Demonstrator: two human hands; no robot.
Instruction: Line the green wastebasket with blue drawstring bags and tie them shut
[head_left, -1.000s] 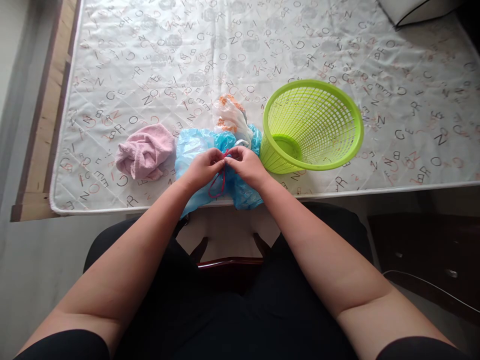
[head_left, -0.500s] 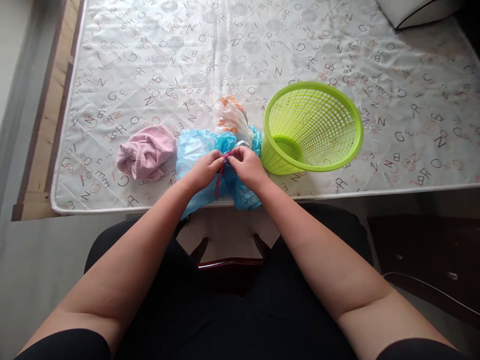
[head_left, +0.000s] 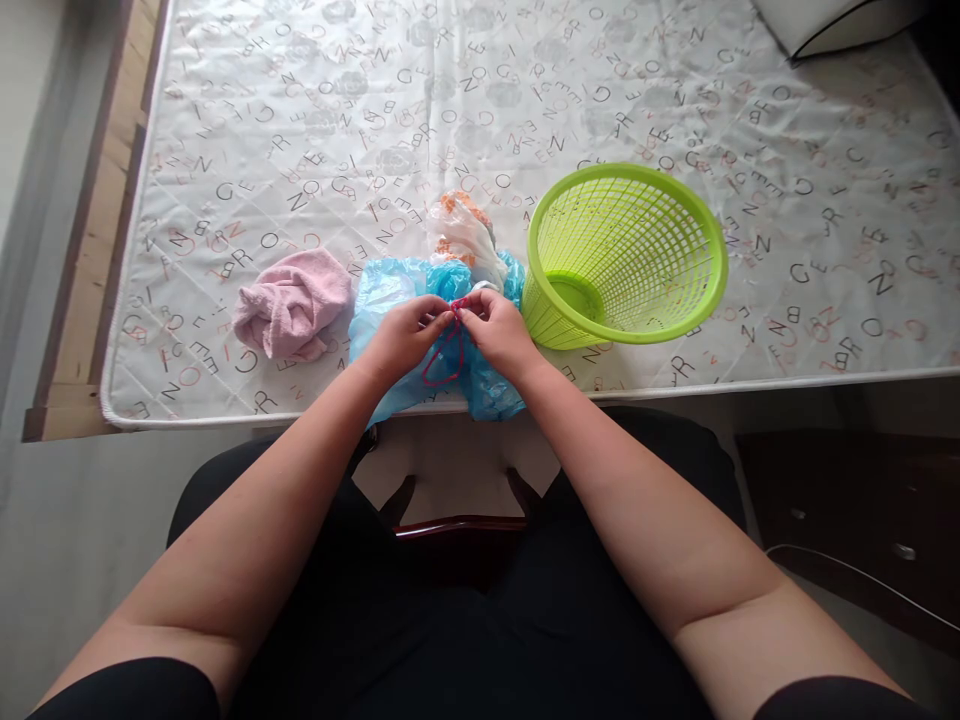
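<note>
Between my fingertips is a thin dark-pink drawstring (head_left: 442, 381), one part of it hanging down in a loose loop. My left hand (head_left: 405, 338) and my right hand (head_left: 496, 330) both pinch it, thumbs and forefingers nearly meeting. Under and around the hands spreads a crumpled blue plastic bag (head_left: 382, 285), its lower edge reaching over the mattress edge. Just behind it lies a bunched white plastic bag with orange print (head_left: 469, 235). The exact tie point of the string is hidden by my fingers.
A green mesh basket (head_left: 626, 255) stands tilted right of my right hand. To the left lies a crumpled pink cloth (head_left: 296, 305). All rest on a white mattress (head_left: 300, 130) printed with letters. A white object with black piping (head_left: 832, 25) sits far right.
The string's hanging part has opened from a narrow strand into a wider loop. My left fingers have shifted slightly, and the blue bag's left side has crumpled differently.
</note>
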